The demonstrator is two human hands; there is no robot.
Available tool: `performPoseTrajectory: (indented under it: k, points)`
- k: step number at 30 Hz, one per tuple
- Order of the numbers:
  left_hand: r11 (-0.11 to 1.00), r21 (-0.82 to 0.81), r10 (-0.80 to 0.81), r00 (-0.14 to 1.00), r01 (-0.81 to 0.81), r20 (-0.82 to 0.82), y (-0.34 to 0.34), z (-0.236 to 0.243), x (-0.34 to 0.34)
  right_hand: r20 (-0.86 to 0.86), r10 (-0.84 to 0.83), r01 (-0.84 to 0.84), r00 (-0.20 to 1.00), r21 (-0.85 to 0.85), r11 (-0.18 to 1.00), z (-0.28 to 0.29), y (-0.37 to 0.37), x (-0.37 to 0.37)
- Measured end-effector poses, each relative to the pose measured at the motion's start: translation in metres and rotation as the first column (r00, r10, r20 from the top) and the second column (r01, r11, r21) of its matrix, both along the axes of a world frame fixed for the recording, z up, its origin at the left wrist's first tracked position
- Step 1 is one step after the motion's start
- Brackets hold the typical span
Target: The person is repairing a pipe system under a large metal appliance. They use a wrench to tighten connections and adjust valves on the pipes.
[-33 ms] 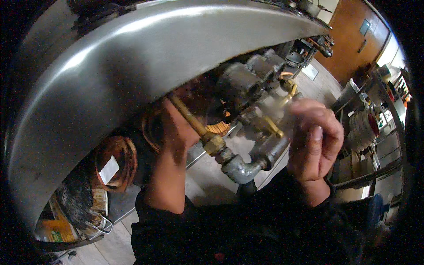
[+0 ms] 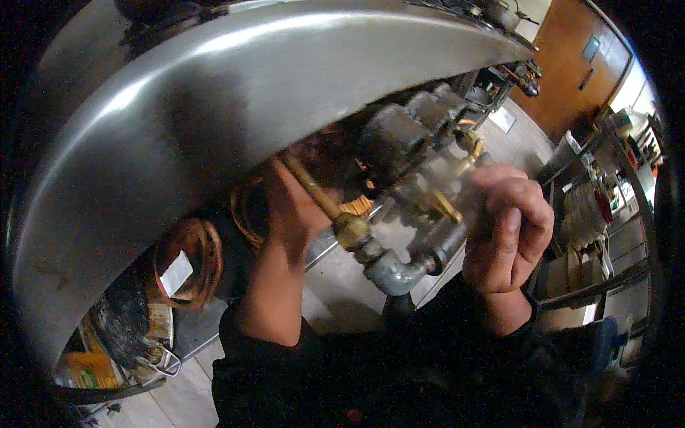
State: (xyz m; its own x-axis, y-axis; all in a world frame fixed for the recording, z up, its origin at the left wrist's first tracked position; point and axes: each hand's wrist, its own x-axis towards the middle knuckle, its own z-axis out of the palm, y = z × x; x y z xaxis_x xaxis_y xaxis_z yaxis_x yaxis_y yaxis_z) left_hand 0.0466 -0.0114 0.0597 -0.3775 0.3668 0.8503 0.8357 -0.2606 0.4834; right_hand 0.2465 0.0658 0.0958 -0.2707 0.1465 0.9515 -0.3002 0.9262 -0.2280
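Note:
My left hand (image 2: 289,196) reaches under a stainless-steel edge (image 2: 178,135), behind a brass tube (image 2: 314,185); its fingers are hidden. The tube meets a brass nut (image 2: 353,230) and a grey metal elbow (image 2: 396,274). My right hand (image 2: 510,228) is curled beside brass levers (image 2: 446,207) at the right of the pipework, its fingertips blurred, and what they hold cannot be made out. Dark, grimy cylindrical bodies (image 2: 399,132) sit above the levers.
Lower left are round copper-coloured items (image 2: 207,264) with a white paper on one, and grimy pots (image 2: 135,342). A rack of plates (image 2: 585,214) stands at right. A wooden door (image 2: 571,57) is at upper right, beyond tiled floor (image 2: 528,143).
The pipework sits very slightly higher and further right in the picture, along with my left hand. My right hand's curled fingers look almost the same.

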Motion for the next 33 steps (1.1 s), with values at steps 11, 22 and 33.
performPoseTrajectory:
  k: [11, 22, 33]
  points:
    - [0.985, -0.077, -0.140, 0.976, 0.155, 0.169, -0.002, 0.006, 0.004, -0.029, -0.013, 0.010, 0.999, -0.088, 0.996, -0.012, -0.008, -0.006]
    - [0.902, -0.069, -0.299, 0.734, 0.425, 0.610, -0.002, 0.014, 0.010, -0.028, -0.032, 0.030, 0.999, -0.089, 0.996, -0.014, -0.008, -0.009]
    - [0.312, 0.818, -0.904, -0.115, 0.483, 0.412, 0.024, -0.022, -0.039, -0.015, -0.030, 0.029, 0.999, -0.094, 0.995, -0.014, -0.007, -0.007]
